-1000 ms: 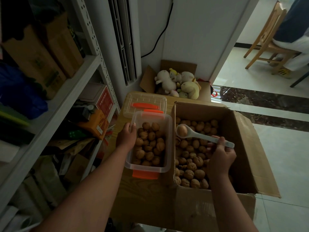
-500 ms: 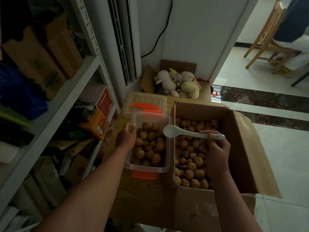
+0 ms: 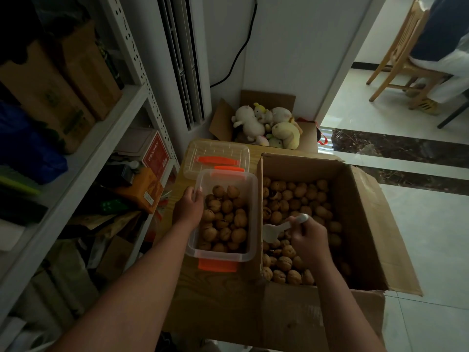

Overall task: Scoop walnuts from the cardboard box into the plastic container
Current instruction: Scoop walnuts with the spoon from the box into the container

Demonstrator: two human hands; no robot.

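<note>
A clear plastic container (image 3: 250, 189) with orange clips stands on a small wooden table, holding several walnuts (image 3: 223, 219). My left hand (image 3: 189, 207) grips its left rim. To the right an open cardboard box (image 3: 363, 224) is full of walnuts (image 3: 299, 196). My right hand (image 3: 308, 240) is low inside the box, shut on a white plastic spoon (image 3: 272, 231). The spoon's bowl points left and down against the walnuts near the box's left wall, and looks empty.
The container's clear lid (image 3: 215, 158) lies behind it on the wooden table (image 3: 218, 295). A box of plush toys (image 3: 266, 125) sits further back. A metal shelf (image 3: 83, 153) crowded with cartons stands close on the left. A seated person on a wooden chair (image 3: 403, 57) is at far right.
My right hand tipped the walnut from the spoon over the container, then swung back right and down into the box. My left hand stayed on the container's rim.
</note>
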